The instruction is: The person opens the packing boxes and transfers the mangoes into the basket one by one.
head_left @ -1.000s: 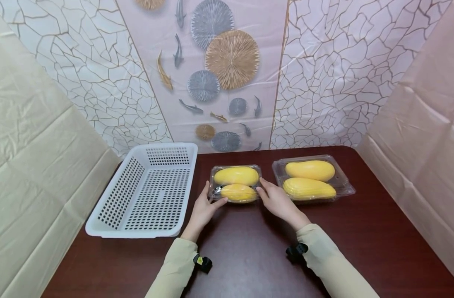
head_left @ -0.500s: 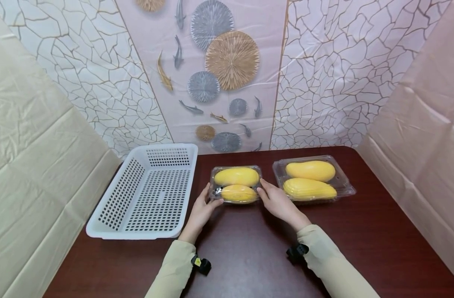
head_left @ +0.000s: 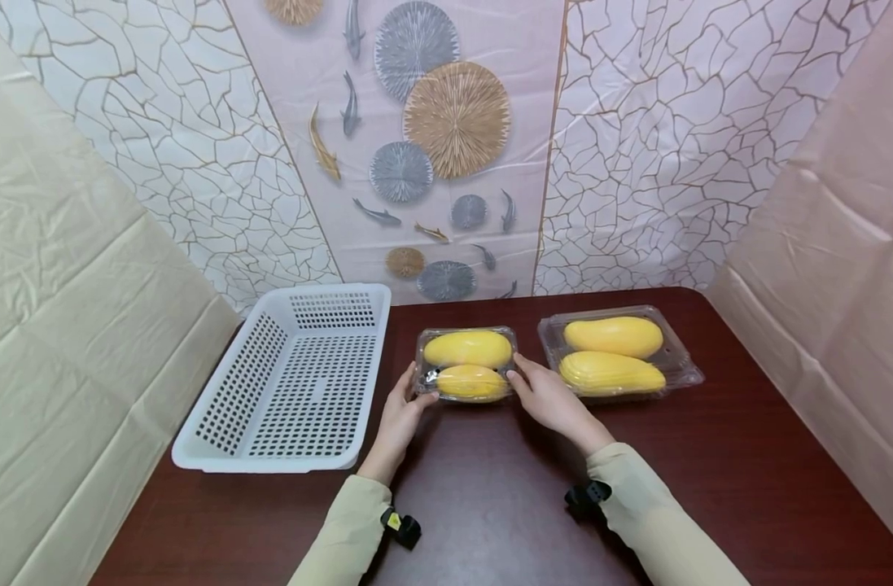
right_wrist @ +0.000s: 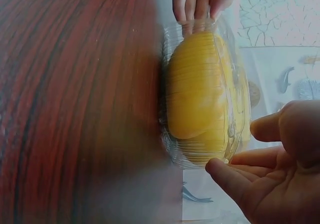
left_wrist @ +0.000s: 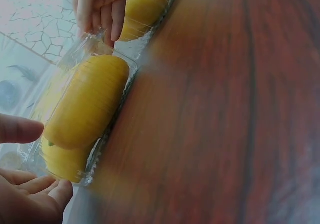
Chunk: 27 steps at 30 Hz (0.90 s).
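A clear plastic box (head_left: 466, 364) with two yellow mangoes in it sits on the dark red table (head_left: 490, 505), in front of me. My left hand (head_left: 415, 391) grips its left end, thumb at the near corner and fingers along the side. At the right end, my right hand (head_left: 518, 376) holds it the same way. The left wrist view shows the box (left_wrist: 85, 114) between my left hand (left_wrist: 30, 159) and the right hand's fingers (left_wrist: 107, 13). In the right wrist view my right hand (right_wrist: 245, 149) pinches the box (right_wrist: 205, 103) at its end.
A white perforated basket (head_left: 219, 391) stands on the table to the left of the box. A second clear box (head_left: 618, 356) with two mangoes lies to the right. Patterned sheets close in the back and sides.
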Tool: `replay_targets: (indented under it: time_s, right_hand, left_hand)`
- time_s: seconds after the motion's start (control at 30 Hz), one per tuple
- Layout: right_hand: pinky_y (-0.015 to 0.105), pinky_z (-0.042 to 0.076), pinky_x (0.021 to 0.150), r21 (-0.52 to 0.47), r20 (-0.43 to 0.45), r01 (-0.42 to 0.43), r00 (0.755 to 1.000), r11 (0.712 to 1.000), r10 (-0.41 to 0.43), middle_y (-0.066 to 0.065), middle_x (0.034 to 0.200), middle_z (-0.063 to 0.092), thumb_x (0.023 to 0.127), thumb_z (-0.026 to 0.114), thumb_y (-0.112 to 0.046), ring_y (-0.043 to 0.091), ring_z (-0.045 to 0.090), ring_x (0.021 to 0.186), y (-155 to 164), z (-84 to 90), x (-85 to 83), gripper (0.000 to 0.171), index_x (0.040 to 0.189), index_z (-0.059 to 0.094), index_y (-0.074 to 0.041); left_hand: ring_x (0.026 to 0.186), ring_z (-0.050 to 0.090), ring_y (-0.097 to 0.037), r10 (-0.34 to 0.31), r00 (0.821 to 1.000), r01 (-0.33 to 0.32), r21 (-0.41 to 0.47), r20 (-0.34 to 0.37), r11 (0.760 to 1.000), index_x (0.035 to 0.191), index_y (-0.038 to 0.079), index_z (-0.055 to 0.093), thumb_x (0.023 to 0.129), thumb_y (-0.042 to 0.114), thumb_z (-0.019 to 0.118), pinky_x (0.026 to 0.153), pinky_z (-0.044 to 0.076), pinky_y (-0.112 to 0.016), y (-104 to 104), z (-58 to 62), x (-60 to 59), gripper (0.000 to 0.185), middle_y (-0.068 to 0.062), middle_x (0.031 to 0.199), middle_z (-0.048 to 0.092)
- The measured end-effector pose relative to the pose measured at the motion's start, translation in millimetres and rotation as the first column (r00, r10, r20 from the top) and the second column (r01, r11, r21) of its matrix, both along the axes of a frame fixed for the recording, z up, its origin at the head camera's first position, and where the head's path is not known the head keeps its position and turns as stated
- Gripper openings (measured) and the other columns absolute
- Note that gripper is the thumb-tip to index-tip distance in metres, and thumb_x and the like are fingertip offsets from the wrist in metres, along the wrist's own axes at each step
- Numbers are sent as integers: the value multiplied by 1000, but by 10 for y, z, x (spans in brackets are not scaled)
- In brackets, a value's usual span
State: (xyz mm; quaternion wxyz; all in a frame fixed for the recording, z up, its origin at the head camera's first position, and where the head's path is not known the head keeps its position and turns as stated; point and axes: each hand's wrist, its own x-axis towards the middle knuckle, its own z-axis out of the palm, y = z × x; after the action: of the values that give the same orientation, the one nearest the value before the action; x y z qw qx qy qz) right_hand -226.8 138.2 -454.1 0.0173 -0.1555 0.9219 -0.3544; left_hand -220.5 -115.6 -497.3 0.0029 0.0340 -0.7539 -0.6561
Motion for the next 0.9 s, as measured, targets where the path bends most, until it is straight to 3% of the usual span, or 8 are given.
replay_targets:
  time_s: [0.33,0.57,0.9]
  right_hand:
    - [57,38,110,2,26,17,1000,1000,-17,26,152,42,109,46,-24,41,42,139,2,25,-12,54,151,37,9]
    - [56,38,110,6,31,24,999,1000,-24,26,152,42,109,45,-24,40,42,139,0,0,-22,54,151,36,9]
    - [56,39,110,8,27,26,999,1000,-26,27,151,43,109,45,-24,40,43,138,-4,13,-18,54,150,37,9]
  left_hand:
    - [147,32,-31,6,1000,-6,26,3,1000,158,9,33,89,9,67,116,31,-51,3,22,9,76,-12,158,39]
    - [148,29,-34,-1,999,-1,58,39,998,157,3,31,91,2,62,116,31,-53,-11,43,-10,73,-17,158,36]
    - [147,31,-27,10,1000,-12,125,16,992,157,7,35,89,3,63,115,33,-46,5,41,-3,74,-12,158,39]
